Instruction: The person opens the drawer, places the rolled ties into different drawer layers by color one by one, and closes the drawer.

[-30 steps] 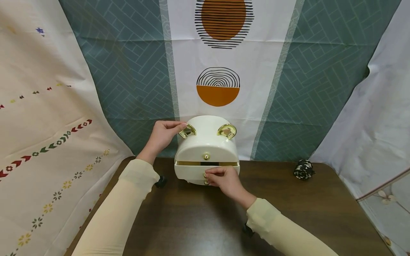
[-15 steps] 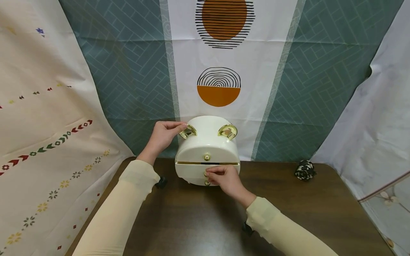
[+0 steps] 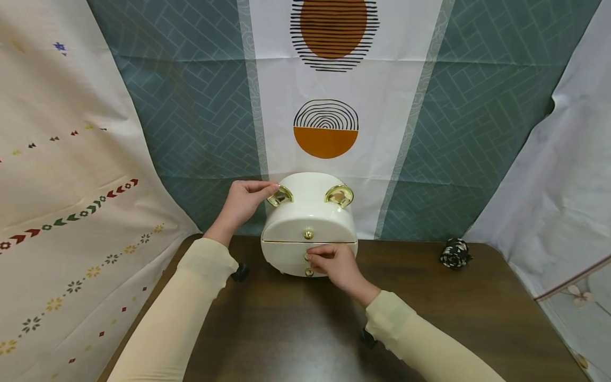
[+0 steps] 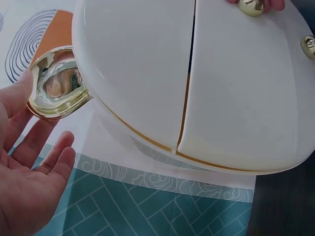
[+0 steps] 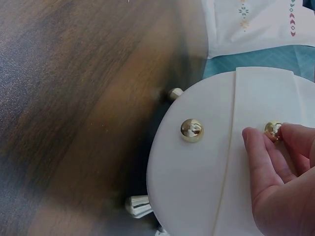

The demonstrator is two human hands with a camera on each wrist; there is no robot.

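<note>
A rounded white drawer box [image 3: 310, 201] with gold trim stands on the table. On its top are two bell-like gold ornaments; my left hand [image 3: 244, 200] pinches the left gold ornament [image 4: 60, 84] between thumb and fingers. In the head view, my right hand [image 3: 335, 266] reaches to the front. There it pinches the gold knob [image 5: 273, 130] of the middle drawer [image 3: 281, 253]. That drawer is nearly flush, with a thin line along its upper edge. The top drawer knob [image 3: 308, 234] and the bottom knob [image 5: 192, 131] are untouched.
Beyond the box hangs a teal and white patterned cloth [image 3: 200, 116]. Pale cloths hang at both sides. A black and white fabric rose [image 3: 455, 253] lies at the back right of the brown table [image 3: 286, 329]. Small gold feet [image 5: 140, 206] hold up the box.
The middle drawer has moved inward under my right hand, and the dark gap above it has narrowed to a thin line. My left hand has stayed on the gold ornament.
</note>
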